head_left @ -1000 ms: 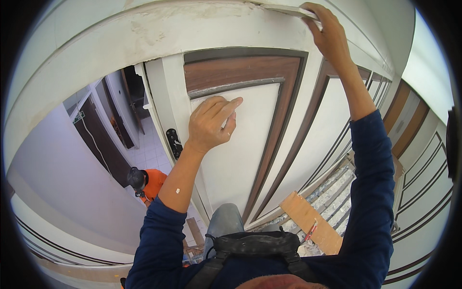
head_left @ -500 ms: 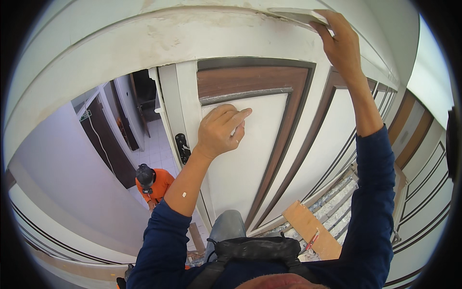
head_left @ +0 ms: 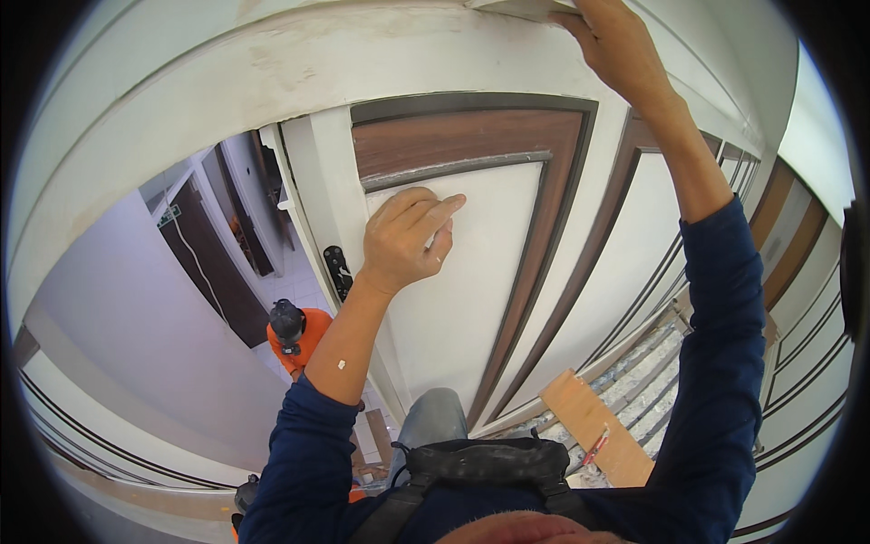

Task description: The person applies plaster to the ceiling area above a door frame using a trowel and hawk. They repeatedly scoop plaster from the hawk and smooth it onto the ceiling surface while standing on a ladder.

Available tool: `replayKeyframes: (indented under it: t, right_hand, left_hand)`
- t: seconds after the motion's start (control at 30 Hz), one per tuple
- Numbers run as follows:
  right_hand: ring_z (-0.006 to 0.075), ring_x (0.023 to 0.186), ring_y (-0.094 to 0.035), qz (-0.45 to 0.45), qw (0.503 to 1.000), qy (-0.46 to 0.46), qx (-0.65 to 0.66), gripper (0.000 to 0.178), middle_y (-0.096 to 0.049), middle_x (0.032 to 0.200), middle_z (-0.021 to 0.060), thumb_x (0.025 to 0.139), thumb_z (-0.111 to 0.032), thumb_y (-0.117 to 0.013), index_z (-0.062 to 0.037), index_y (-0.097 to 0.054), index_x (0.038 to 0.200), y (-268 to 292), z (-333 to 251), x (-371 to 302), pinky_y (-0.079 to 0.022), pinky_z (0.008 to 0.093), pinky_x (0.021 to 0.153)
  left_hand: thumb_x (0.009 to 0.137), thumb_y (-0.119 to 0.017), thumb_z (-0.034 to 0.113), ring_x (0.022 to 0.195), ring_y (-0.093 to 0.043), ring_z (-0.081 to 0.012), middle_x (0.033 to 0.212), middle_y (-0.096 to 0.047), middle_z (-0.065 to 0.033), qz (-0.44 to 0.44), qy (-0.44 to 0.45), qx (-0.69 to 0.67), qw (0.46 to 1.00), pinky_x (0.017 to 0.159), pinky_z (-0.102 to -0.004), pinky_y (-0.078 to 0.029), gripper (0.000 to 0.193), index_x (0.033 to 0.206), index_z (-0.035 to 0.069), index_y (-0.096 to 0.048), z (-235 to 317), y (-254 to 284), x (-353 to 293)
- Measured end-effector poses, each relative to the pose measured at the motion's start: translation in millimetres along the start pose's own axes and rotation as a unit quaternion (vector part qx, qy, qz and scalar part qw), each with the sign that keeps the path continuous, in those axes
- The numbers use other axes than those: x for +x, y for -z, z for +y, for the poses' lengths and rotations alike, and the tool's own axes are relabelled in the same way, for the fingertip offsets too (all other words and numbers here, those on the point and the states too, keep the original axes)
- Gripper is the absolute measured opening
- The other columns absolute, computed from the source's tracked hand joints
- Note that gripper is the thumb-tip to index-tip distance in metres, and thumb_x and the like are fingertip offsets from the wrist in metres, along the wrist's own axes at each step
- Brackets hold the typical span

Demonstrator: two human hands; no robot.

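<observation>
High up, my right hand (head_left: 625,50) grips a flat pale putty spreader (head_left: 521,8) whose blade lies along the white beam (head_left: 362,68) over the door; the top frame edge cuts part of it off. Beige filler smears mark the beam. My left hand (head_left: 405,234) hovers in front of the white door panel (head_left: 480,272), its fingers curled and the index finger reaching out above the thumb. White specks dot the thumb and forearm. What the curled fingers hold, if anything, is hidden. Brown moulding (head_left: 453,140) with a dark edge borders the panel.
Beyond the opening at the left, a person in an orange top and dark cap (head_left: 294,331) stands far below. A black lock fitting (head_left: 337,272) sits on the door's edge. A plank (head_left: 594,426) with a red tool (head_left: 595,446) lies below right. A black pouch (head_left: 489,464) hangs at my waist.
My right hand and the spreader have shifted up and left in the picture. The left hand keeps its curled shape and sits slightly further left. The whole view has tilted a little.
</observation>
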State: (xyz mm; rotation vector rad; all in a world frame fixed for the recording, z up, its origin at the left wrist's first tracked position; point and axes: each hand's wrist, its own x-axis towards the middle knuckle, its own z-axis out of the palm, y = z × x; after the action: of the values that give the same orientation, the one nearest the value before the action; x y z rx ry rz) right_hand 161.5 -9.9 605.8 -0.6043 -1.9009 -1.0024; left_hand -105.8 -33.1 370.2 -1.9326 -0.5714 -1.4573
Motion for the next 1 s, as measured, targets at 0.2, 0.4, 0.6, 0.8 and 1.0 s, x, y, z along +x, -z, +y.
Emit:
replayKeyframes:
  t: [0.2, 0.4, 0.6, 0.8, 1.0]
  right_hand:
    - [0.0401, 0.101, -0.061, 0.007, 1.000, -0.004, -0.018, 0.019, -0.066, 0.103, 0.0206, 0.097, -0.014, -0.065, 0.0012, -0.063, 0.108, 1.1, 20.5, -18.9, -0.049, 0.0477, 0.087]
    - [0.0356, 0.096, -0.064, 0.032, 0.997, -0.012, -0.067, 0.024, -0.067, 0.107, 0.0128, 0.097, -0.012, -0.066, -0.0080, -0.062, 0.120, 13.4, 58.3, -41.5, -0.052, 0.0417, 0.082]
    - [0.0388, 0.099, -0.061, 0.018, 0.999, 0.027, -0.018, 0.018, -0.065, 0.101, 0.0193, 0.096, -0.014, -0.065, -0.0005, -0.062, 0.107, 8.7, -5.9, -6.0, -0.050, 0.0472, 0.086]
    - [0.0375, 0.098, -0.061, 0.032, 0.998, 0.053, -0.010, 0.015, -0.065, 0.100, 0.0190, 0.098, -0.013, -0.063, -0.0015, -0.062, 0.107, -3.1, -21.0, 2.9, -0.050, 0.0466, 0.086]
    - [0.0368, 0.102, -0.061, -0.037, 0.998, -0.005, -0.044, 0.016, -0.064, 0.105, 0.0194, 0.099, -0.012, -0.061, 0.0001, -0.061, 0.110, 5.3, -10.4, -5.0, -0.051, 0.0460, 0.090]
  left_hand:
    - [0.073, -0.070, 0.000, 0.086, -0.068, -0.0219, 0.080, -0.072, -0.0043, -0.011, -0.001, 0.006, 1.000, 0.073, -0.0319, -0.056, 0.034, 0.104, 0.010, -0.080, 2.8, 2.1, -0.8]
    - [0.073, -0.070, 0.003, 0.086, -0.068, -0.0218, 0.081, -0.072, -0.0044, 0.001, 0.000, -0.003, 1.000, 0.074, -0.0317, -0.056, 0.033, 0.104, 0.010, -0.080, 2.6, -0.8, 1.4]
    - [0.072, -0.070, 0.005, 0.087, -0.067, -0.0218, 0.083, -0.072, -0.0044, -0.014, -0.001, 0.028, 1.000, 0.075, -0.0326, -0.056, 0.034, 0.105, 0.010, -0.080, 3.0, -0.5, -3.7]
    - [0.072, -0.070, 0.004, 0.087, -0.067, -0.0215, 0.083, -0.073, -0.0043, -0.015, -0.011, 0.025, 1.000, 0.075, -0.0318, -0.056, 0.035, 0.105, 0.010, -0.080, 2.5, -0.1, -1.2]
    - [0.073, -0.070, 0.003, 0.087, -0.067, -0.0214, 0.082, -0.072, -0.0037, -0.015, -0.012, 0.019, 1.000, 0.075, -0.0315, -0.056, 0.035, 0.105, 0.010, -0.080, -0.7, 0.5, -4.0]
